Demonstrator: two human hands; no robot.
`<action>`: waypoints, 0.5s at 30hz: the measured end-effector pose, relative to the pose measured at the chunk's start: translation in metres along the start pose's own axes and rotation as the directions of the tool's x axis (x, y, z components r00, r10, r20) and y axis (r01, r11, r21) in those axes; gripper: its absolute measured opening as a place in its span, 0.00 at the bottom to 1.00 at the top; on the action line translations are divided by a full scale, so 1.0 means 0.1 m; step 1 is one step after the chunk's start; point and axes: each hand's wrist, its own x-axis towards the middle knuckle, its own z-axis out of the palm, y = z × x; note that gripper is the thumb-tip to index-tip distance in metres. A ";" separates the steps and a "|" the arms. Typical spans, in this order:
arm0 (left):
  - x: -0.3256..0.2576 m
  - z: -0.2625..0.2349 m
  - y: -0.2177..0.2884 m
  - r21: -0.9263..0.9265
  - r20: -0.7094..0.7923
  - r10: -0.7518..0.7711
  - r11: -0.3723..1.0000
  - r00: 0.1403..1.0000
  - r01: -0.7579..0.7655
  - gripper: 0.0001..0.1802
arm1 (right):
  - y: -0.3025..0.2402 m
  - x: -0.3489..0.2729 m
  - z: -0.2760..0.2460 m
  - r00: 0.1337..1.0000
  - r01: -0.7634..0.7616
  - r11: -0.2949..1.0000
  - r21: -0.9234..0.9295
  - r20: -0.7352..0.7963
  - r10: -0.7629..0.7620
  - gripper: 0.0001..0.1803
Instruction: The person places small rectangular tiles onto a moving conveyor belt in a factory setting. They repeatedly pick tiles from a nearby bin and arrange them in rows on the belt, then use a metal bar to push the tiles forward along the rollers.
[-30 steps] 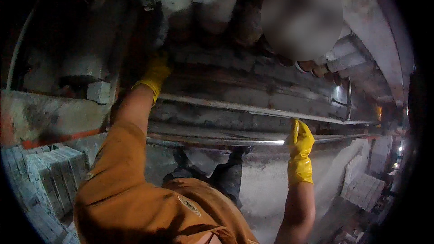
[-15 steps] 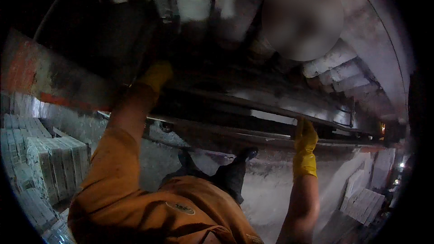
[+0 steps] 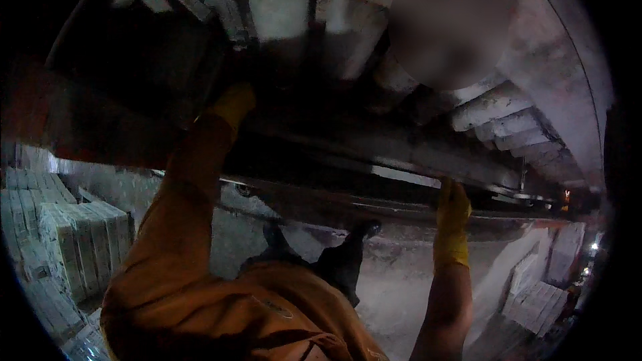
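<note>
Both my hands wear yellow gloves. My right hand (image 3: 453, 217) is at the lower edge of a long dark metal rail (image 3: 428, 160), its fingers curled against that edge. My left hand (image 3: 235, 103) reaches farther in, over the dark machine bed left of centre. Shadow hides its fingertips and whatever they touch. Below the rail runs a narrow gap, with a bright strip (image 3: 404, 175) showing just left of my right hand.
Pale rollers or bars (image 3: 495, 103) line the machine's far side. Stacked white slab-like blocks (image 3: 87, 244) stand at the left, and more stacked pieces (image 3: 538, 301) at the lower right. My dark shoes (image 3: 364, 227) are on the grey floor. A hanging cable (image 3: 73, 23) curves at upper left.
The scene has grown darker, mostly over the left side and my left arm. Both hands stay at nearly the same places.
</note>
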 end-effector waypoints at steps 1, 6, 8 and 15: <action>0.09 0.06 -0.04 0.006 -0.012 0.006 1.000 1.000 -0.006 0.28 | -0.02 0.00 -0.02 1.000 0.007 1.000 0.028 -0.002 -0.007 0.21; 0.44 0.11 -0.14 0.044 -0.080 0.053 0.998 0.995 -0.050 0.27 | -0.03 -0.05 -0.04 0.998 0.017 0.993 0.113 -0.056 -0.010 0.17; 0.47 0.08 -0.08 0.026 -0.049 -0.015 1.000 0.999 0.016 0.27 | 0.03 -0.10 0.00 0.996 0.042 0.994 0.099 -0.077 -0.034 0.17; 0.53 0.12 0.12 0.091 -0.065 -0.094 0.991 0.993 0.100 0.26 | 0.22 -0.20 0.06 0.995 0.068 0.966 0.248 -0.086 -0.048 0.14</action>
